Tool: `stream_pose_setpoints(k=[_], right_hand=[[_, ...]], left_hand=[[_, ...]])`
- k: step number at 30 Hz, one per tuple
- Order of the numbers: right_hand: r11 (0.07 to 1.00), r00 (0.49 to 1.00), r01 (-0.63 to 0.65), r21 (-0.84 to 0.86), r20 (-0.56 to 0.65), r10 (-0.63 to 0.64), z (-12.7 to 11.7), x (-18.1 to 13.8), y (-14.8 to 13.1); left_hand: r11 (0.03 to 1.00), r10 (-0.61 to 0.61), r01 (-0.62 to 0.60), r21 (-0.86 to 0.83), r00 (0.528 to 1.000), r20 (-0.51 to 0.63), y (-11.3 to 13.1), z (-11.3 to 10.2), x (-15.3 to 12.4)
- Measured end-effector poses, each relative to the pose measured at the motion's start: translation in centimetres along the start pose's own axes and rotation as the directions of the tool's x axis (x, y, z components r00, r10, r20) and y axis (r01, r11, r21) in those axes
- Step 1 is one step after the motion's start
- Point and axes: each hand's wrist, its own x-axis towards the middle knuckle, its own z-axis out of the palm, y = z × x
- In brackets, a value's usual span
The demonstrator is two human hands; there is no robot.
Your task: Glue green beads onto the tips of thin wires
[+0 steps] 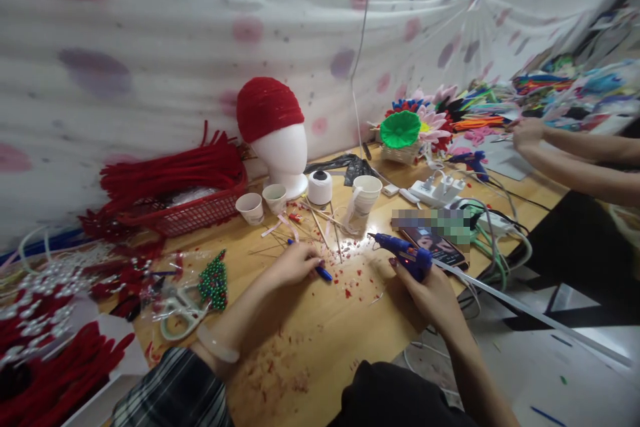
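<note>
My left hand (299, 262) is closed over a blue pen (324, 273), whose two ends show on either side of my fingers. In my right hand (429, 297) is a blue hot glue gun (406, 254), its nozzle pointing left over the table. A long translucent glue stick (520, 307) sticks out of its back toward the lower right. Red and pale scraps (349, 293) lie on the table between my hands. Thin wooden sticks (321, 227) lie just beyond them.
Paper cups (367, 195), a white thread spool (320, 187) and a foam head in a red cap (281, 147) stand behind. A red basket (183, 208), scissors (183, 310) and green beads (213, 283) are left. Right are a phone (435, 243), power strip (437, 192), cables and another person's arms (575, 153).
</note>
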Motion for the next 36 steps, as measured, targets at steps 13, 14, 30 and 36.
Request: stream_pose_setpoints(k=[13, 14, 30, 36], right_hand=[[0.993, 0.991, 0.107, -0.058, 0.091, -0.102, 1.3, -0.3, -1.0], [0.992, 0.992, 0.101, -0.079, 0.088, -0.094, 1.4, -0.3, -0.9], [0.777, 0.792, 0.574, -0.259, 0.416, -0.447, 3.4, -1.5, -10.4], [0.62, 0.731, 0.625, -0.474, 0.634, -0.253, 8.8, 4.3, -13.6]], left_hand=[[0.984, 0.031, 0.027, 0.175, 0.947, -0.321, 2.3, -4.9, -9.4], [0.976, 0.036, 0.037, 0.212, 0.945, -0.326, 2.0, -4.7, -10.0], [0.911, -0.091, -0.018, -0.411, 0.966, -0.244, -2.8, -2.0, -15.2], [0.893, -0.104, -0.022, -0.45, 0.962, -0.252, -4.4, -1.6, -14.6]])
